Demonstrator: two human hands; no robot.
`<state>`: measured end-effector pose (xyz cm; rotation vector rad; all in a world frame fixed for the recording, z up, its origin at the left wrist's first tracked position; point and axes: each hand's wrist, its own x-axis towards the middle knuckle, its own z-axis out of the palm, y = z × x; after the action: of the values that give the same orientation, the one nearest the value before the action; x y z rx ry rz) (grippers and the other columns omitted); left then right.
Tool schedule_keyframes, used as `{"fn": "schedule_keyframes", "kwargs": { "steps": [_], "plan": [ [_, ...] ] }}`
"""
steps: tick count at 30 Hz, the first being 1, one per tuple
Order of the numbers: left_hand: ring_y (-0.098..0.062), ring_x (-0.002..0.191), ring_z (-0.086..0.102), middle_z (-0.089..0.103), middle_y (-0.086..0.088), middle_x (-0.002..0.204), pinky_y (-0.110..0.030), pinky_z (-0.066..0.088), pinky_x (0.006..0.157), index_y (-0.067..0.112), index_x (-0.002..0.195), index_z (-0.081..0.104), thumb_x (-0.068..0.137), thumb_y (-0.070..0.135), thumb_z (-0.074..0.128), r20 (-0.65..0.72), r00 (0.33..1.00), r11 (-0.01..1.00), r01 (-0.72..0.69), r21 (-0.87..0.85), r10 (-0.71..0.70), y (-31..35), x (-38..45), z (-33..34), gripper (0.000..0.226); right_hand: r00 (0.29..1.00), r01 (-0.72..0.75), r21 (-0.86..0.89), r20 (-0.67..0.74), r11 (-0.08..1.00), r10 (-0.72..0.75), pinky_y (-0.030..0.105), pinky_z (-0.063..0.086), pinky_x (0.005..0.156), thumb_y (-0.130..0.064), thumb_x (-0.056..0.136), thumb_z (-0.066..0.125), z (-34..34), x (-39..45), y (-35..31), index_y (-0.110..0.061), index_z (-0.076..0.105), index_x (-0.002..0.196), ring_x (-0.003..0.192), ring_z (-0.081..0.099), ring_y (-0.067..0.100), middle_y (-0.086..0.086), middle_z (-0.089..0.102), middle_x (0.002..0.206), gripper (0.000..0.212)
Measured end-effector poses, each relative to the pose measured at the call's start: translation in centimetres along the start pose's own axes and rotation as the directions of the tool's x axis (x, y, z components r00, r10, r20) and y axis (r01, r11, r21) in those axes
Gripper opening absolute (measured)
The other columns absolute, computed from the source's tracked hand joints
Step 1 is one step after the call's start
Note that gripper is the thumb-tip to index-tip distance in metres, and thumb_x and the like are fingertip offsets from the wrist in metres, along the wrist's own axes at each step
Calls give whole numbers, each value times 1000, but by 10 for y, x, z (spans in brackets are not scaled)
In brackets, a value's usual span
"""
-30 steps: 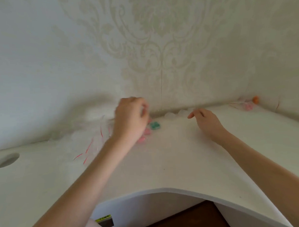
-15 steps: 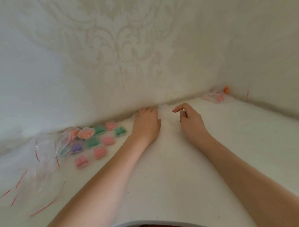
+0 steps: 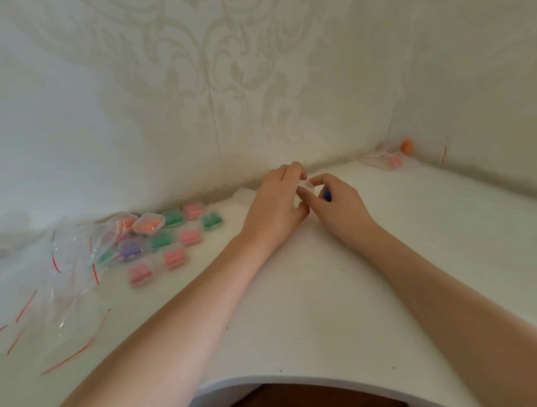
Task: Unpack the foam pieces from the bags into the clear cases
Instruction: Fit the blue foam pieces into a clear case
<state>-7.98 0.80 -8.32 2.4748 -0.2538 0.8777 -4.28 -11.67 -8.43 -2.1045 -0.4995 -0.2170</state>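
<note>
Reaching forward over the curved front edge of the white table [image 3: 296, 309], both my forearms stretch toward the back wall and meet near the middle. My left hand [image 3: 273, 209] curls its fingers round a small clear case [image 3: 306, 184], with the thumb underneath; the case is pale and hard to make out, so I cannot tell whether its lid is up or down. My right hand [image 3: 338, 206] pinches the same case from the other side with thumb and forefinger, and a blue foam piece [image 3: 327, 195] shows tucked among its curled fingers. Left of my hands, on the table, lie a cluster of filled cases [image 3: 170, 238], close together, holding pink, green, purple and orange foam. Just beside them, further left, empty clear bags [image 3: 70, 273] with red zip strips lie in a loose crumpled heap, one overlapping the nearest cases. Behind my left hand, more clear cases [image 3: 242, 194] sit against the wall. In the far right corner, another bag [image 3: 385, 161] holds something pink, with an orange foam piece [image 3: 406, 146] touching the wall beyond it.
</note>
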Motion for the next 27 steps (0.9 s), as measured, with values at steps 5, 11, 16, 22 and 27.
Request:
{"fn": "schedule_keyframes", "kwargs": {
  "steps": [5, 11, 16, 22, 27],
  "plan": [
    [-16, 110, 50, 52, -2, 121, -14, 31, 85, 12, 124, 48, 77, 13, 71, 26, 998, 995, 58, -83, -56, -4, 1, 7, 53, 1000, 18, 33, -10, 999, -18, 7, 33, 52, -40, 92, 56, -7, -1, 1, -17, 62, 103, 57, 38, 6, -5, 43, 67, 26],
    [-17, 104, 57, 65, -2, 109, -19, 37, 88, 12, 116, 61, 79, 22, 72, -86, 993, 992, 67, -103, -77, -4, 2, 3, 39, 998, 57, 104, 33, 993, -61, 12, 33, 53, -40, 99, 41, -8, -2, -4, -23, 53, 72, 61, 41, 9, -5, 49, 68, 35],
    [-7, 95, 62, 64, 8, 107, -18, 45, 89, 12, 124, 58, 78, 23, 76, -53, 983, 933, 148, -328, -175, 3, 1, 2, 50, 994, 82, 154, 55, 985, -91, 11, 34, 58, -34, 100, 40, -8, -2, -1, -23, 57, 85, 63, 46, -1, -15, 51, 68, 26],
    [-3, 91, 60, 64, 8, 106, -9, 43, 86, 13, 122, 60, 76, 14, 77, -91, 968, 900, 179, -398, -233, -2, 2, 2, 49, 993, 43, 213, 102, 976, -66, 18, 33, 64, -39, 98, 43, -8, -3, -3, -23, 65, 103, 65, 43, 6, -13, 46, 66, 28],
    [-2, 91, 52, 66, 5, 104, -8, 36, 85, 12, 117, 63, 72, 8, 77, -59, 994, 975, 80, -205, -94, -2, 2, 4, 47, 1000, -12, 134, 17, 991, 10, 15, 27, 48, -41, 96, 48, -9, -2, -6, -22, 54, 62, 49, 37, 5, -10, 36, 52, 39]
  ]
}}
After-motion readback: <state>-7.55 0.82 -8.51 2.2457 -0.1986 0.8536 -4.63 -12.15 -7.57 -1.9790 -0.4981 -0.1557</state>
